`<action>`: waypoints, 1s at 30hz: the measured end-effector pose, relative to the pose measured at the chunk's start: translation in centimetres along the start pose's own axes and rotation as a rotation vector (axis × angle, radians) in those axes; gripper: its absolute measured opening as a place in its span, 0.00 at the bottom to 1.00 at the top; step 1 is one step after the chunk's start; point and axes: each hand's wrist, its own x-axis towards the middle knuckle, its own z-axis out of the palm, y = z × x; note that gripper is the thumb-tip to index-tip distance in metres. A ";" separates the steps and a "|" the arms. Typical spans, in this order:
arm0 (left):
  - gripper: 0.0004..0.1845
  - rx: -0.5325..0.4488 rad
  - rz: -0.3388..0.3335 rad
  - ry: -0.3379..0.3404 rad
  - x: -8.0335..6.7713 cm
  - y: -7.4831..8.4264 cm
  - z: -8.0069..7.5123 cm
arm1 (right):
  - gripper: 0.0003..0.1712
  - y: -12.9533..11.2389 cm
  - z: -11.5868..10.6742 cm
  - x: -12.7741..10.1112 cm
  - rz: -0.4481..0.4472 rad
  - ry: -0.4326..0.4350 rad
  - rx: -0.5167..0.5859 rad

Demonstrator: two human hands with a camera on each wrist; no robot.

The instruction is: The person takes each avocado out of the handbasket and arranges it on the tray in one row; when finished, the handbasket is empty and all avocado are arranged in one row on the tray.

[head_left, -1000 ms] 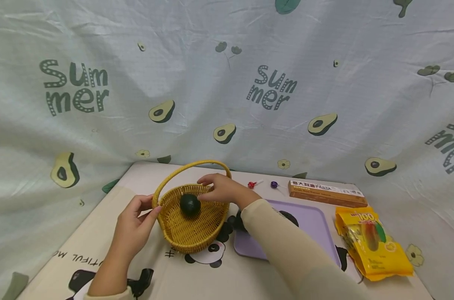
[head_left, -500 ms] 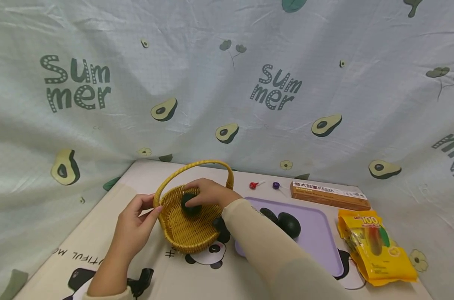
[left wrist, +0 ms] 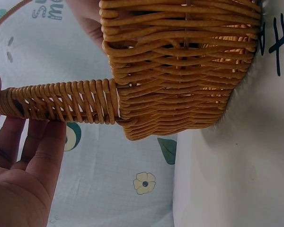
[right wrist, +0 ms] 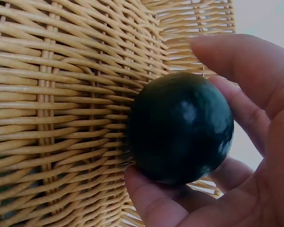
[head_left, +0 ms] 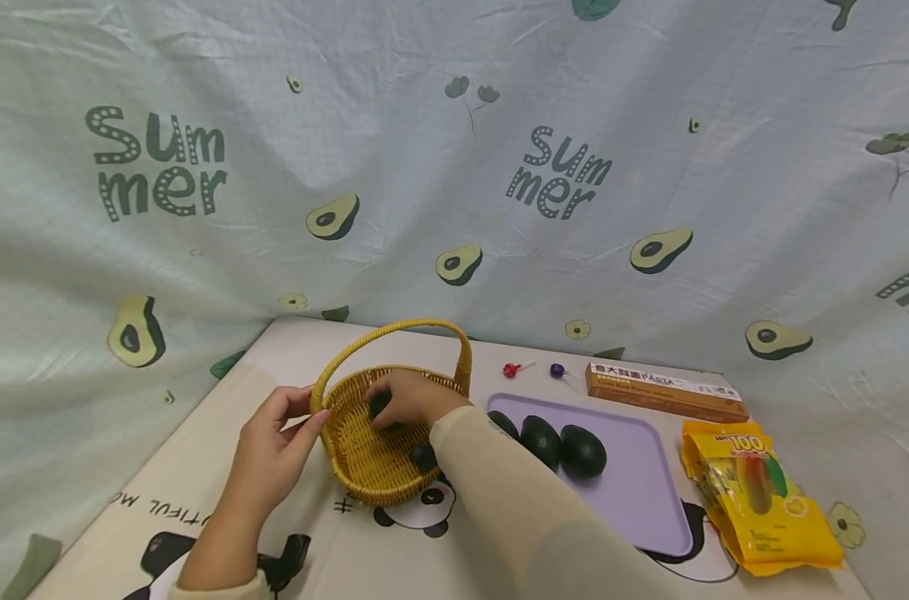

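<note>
Staged tabletop set: avocado-print backdrop sheet [head_left: 454,167], panda mat [head_left: 199,467]

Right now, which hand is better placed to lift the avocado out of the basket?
Right hand: its fingers already curl round the avocado inside the wicker basket. The left hand is busy at the rim by the handle base, probably steadying the basket.

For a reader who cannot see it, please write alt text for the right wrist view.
The right hand holds a dark green avocado with curled fingers, close against the woven inside of a yellow wicker basket. The weave fills the left side of the picture.
</note>
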 end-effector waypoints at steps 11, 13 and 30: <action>0.14 -0.006 0.006 0.003 0.1 0.3 0.2 | 0.28 0.5 -1.3 -0.9 -0.031 -0.013 0.071; 0.14 -0.006 0.005 0.001 0.1 0.2 0.1 | 0.28 0.6 -1.6 -1.1 -0.071 -0.001 0.096; 0.14 0.010 -0.007 0.005 0.0 0.2 0.1 | 0.21 2.4 -3.8 -7.7 -0.223 0.032 0.551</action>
